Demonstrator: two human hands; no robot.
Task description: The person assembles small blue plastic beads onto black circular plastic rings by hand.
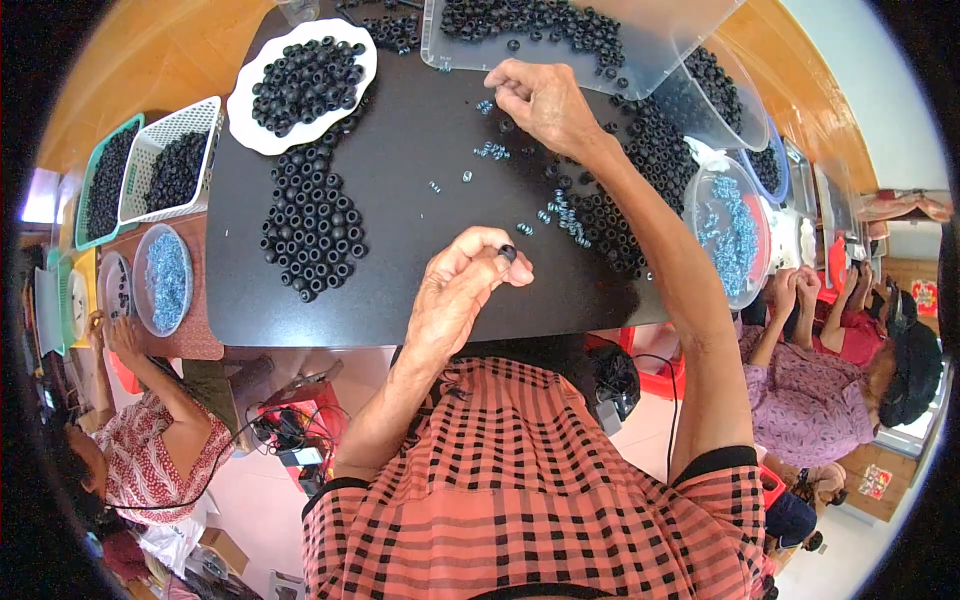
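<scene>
Nearest the body, above the checked red shirt [520, 470], the left hand [462, 290] is curled over the near edge of the black table [400, 210], its thumb and forefinger pinched shut on one small black rubber ring [508, 253]. Just beyond it a few small blue-grey metal inserts [560, 212] lie scattered on the tabletop, some in short stacks. To the left of these, well apart from the hand, sits a spread cluster of black rings [312, 220] lying flat and close together. The right hand [540, 98] reaches farther out, fingers drawn together at the tips, pressed down near a loose insert; whether it grips anything I cannot tell. Right of that forearm a long heap of black rings [640, 170] runs beside a round clear bowl of blue inserts [732, 228]. Farther off, a white plate [245, 110] carries more black rings, and a clear plastic tray [640, 50] with rings lies just beyond the right hand. At the far left, green and white baskets [165, 165] hold rings, with a grey bowl of blue inserts [165, 280] near another person's hand
</scene>
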